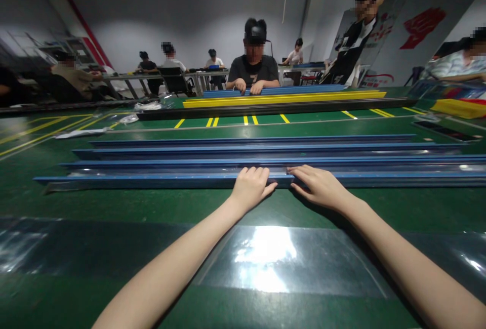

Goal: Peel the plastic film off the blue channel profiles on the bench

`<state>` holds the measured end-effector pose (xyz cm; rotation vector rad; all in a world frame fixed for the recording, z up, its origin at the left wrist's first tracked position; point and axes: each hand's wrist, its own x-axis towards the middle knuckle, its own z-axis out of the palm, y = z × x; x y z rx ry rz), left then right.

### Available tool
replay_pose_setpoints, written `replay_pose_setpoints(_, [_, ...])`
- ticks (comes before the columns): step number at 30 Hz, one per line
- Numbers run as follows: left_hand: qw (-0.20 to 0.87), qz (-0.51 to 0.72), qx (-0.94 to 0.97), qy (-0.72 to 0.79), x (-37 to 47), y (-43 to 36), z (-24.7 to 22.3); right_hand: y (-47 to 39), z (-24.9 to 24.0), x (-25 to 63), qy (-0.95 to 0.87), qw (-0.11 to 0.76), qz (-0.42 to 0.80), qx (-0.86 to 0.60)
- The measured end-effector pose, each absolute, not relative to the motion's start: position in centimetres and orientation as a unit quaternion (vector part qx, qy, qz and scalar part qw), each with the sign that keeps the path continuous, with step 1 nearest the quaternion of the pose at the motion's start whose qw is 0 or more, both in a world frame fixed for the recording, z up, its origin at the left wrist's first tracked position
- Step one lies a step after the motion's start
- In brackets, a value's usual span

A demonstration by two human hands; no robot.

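A long blue plastic strip (159, 183) lies crosswise on the green table, nearest to me in a row of several similar strips. Near its middle, my left hand (251, 186) is closed on it, fingers over the upper edge and thumb at the near side. A short gap to the right, my right hand (319, 184) grips the same strip, thumb low in front and fingers reaching over the top. Clear film shows along the channel behind the front edge. Another blue strip (182, 153) lies farther back in the row.
A wide clear plastic sheet (319, 263) lies flat under my forearms. Beyond the blue row are a black strip (304, 110), a yellow strip (284, 100) and a phone (444, 130). A person (255, 66) sits opposite, hands on blue strips.
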<state>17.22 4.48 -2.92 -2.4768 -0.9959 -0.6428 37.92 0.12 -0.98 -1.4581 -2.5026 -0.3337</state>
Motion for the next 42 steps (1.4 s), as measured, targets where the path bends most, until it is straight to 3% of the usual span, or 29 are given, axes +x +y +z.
replay_pose_setpoints(9, [0.193, -0.234, -0.886, -0.350, 17.1, 4.6, -3.0, 0.2, -1.3, 36.8, -0.827, 0.111, -0.193, -0.516])
replay_pose_setpoints(27, [0.190, -0.276, -0.909, -0.248, 17.2, 4.4, -2.8, -0.2, 0.6, 37.8, -0.818, 0.043, -0.157, -0.552])
replay_pose_setpoints(42, [0.195, -0.247, -0.885, -0.344, 17.1, 4.6, -3.0, -0.5, 1.3, 40.2, -0.785, -0.013, -0.151, -0.600])
